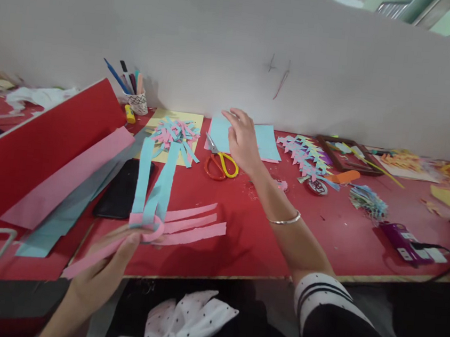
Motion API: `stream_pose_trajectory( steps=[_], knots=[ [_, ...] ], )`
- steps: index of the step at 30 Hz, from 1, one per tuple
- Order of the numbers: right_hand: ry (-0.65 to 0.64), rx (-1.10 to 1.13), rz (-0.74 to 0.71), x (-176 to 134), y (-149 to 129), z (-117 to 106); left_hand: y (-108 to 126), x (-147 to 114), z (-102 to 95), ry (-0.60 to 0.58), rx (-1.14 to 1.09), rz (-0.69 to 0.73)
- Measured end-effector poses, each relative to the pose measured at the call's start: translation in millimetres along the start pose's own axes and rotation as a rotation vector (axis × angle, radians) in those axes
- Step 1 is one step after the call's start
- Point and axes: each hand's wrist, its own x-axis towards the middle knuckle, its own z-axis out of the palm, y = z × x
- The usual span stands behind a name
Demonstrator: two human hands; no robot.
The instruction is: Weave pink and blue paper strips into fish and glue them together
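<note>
While the left hand [107, 255] pinches the strips [148, 213] and the right hand [244, 138] hangs loose, pens [133, 79] crowd the cup [138, 104] and random bits [345, 148] sit in the tray [357, 170].

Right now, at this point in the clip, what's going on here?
A person's left hand holds interlaced pink and blue paper strips above the red table, their loose ends spreading out. The right hand is open, with nothing visible in it, and overlaps the blue sheets in this view. The scissors lie on the table, and a cluster of pink and blue strips rests on yellow paper.
</note>
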Motion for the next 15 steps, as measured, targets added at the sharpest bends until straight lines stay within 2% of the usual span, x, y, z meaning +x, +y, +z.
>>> stream_pose_trajectory(
  steps=[1,2,5,6,7,11,15],
  knots=[
    [-0.040,0.055,0.000,-8,-6,-4,-1,1,-0.2,-0.013,-0.016,0.007],
    [-0.141,0.147,-0.015,-18,-13,-7,-3,1,1.0,-0.021,-0.033,0.004],
    [-0.676,0.406,-0.041,-52,-33,-13,-5,5,11.8,-0.010,-0.090,-0.039],
    [-0.807,0.416,-0.037,-63,-37,-13,-6,6,17.2,-0.018,-0.106,-0.062],
    [-0.875,0.393,-0.021,-73,-39,-12,-7,8,23.1,-0.033,-0.118,-0.086],
    [-0.940,0.312,0.123,-95,-31,-6,-13,10,45.6,-0.163,-0.137,-0.177],
    [-0.933,0.280,0.231,-101,-14,-1,-18,8,57.1,-0.328,-0.050,-0.176]
  ],
)
